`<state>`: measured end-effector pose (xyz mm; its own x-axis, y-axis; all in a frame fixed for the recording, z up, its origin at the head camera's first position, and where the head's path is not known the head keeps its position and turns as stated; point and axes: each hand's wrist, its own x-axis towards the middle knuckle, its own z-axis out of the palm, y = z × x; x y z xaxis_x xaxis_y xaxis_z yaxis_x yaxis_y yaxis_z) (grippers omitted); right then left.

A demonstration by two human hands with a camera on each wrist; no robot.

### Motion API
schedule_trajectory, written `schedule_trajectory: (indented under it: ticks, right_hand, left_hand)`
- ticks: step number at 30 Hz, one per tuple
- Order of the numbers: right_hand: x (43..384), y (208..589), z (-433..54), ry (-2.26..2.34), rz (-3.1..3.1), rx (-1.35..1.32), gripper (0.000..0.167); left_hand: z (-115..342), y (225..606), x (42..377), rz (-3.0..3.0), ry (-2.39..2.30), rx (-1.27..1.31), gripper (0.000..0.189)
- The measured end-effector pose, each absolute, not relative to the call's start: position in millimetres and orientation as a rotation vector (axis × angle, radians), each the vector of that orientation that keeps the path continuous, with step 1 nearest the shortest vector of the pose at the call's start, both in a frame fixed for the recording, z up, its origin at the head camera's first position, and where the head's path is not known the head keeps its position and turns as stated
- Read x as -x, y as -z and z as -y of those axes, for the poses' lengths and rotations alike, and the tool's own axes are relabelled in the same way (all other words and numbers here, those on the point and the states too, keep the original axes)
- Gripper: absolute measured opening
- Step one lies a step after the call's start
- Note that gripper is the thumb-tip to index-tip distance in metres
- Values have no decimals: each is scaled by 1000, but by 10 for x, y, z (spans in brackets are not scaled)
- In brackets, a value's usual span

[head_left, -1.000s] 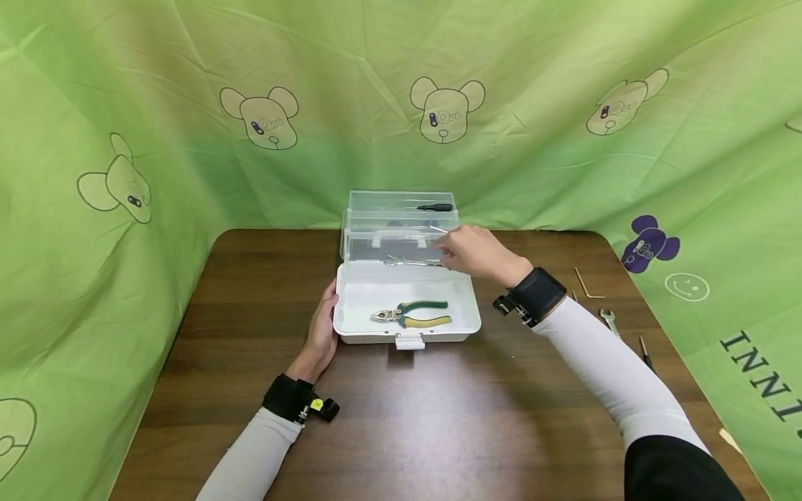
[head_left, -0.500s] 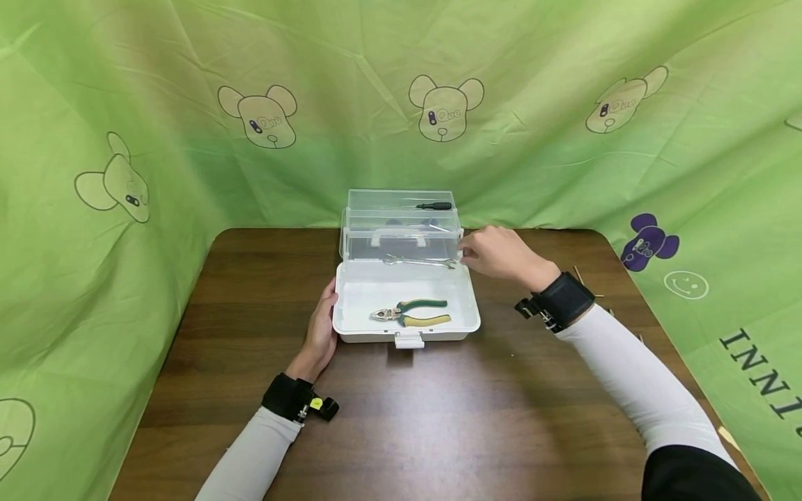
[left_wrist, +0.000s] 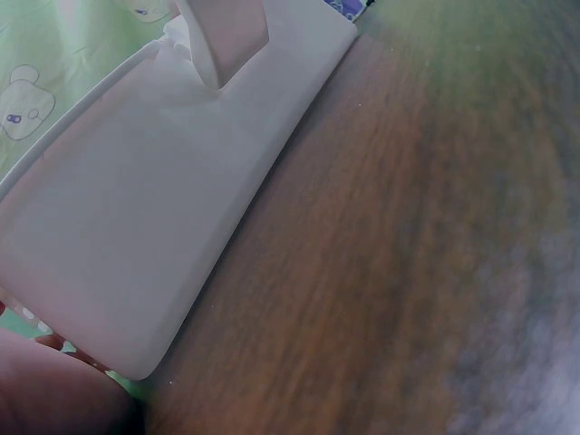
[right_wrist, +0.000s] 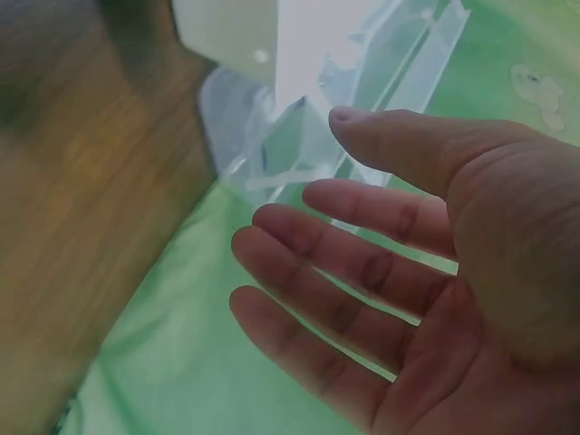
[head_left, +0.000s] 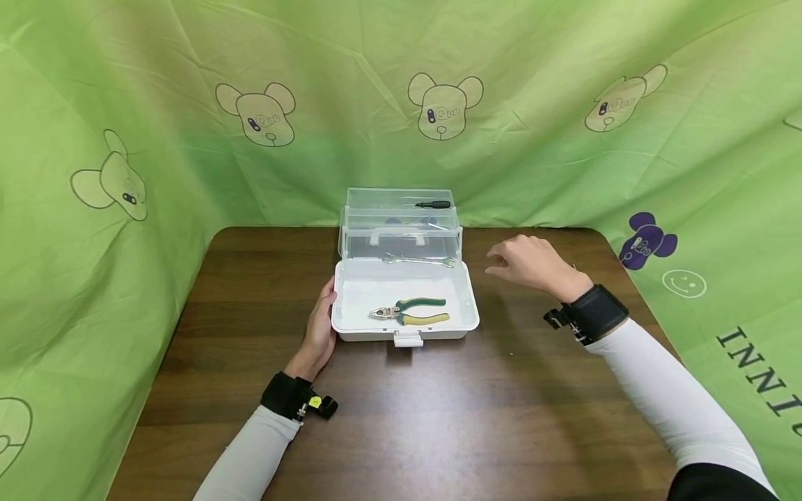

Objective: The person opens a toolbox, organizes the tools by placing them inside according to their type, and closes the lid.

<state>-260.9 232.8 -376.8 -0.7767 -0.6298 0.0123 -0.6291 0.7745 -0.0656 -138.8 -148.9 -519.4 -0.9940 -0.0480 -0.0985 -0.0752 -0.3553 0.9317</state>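
A white toolbox (head_left: 405,335) with clear fold-out trays stands open near the table's far edge. My left hand (head_left: 321,332) rests along its left side; in the left wrist view, the thumb (left_wrist: 54,390) lies by the box's corner. Pliers (head_left: 410,312) with green and yellow handles lie in the base. A double-ended wrench (head_left: 418,261) lies behind them, and a black-handled screwdriver (head_left: 434,204) is in the top tray. Right of the box, my right hand (head_left: 532,263) is in the air. Its palm and loosely bent fingers show holding nothing in the right wrist view.
A thin metal rod (head_left: 435,226) lies in the middle tray. My right sleeve (head_left: 673,390) covers much of the table's right side. A green printed curtain (head_left: 351,104) hangs behind and beside the wooden table (head_left: 401,424).
My right hand has left the trays and moved rightward, uncovering the wrench's right end. Its forearm now hides the tools on the table's right side. My left hand stays against the toolbox.
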Motion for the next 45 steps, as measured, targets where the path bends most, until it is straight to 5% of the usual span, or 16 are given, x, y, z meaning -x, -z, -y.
schedule_trajectory:
  ticks: [27, 38, 45]
  right_hand:
    - [2476, 3846, -3437, 65, -2919, 521, 54]
    - [2446, 3994, -3749, 147, -2879, 314, 32]
    - [2415, 4098, -3867, 166, -2813, 231, 35]
  left_hand:
    - [1494, 5182, 1398, -1790, -2547, 160, 58]
    - [1498, 5174, 1392, -1782, -2551, 183, 58]
    - [1498, 5171, 1386, -1786, -2551, 169, 58]
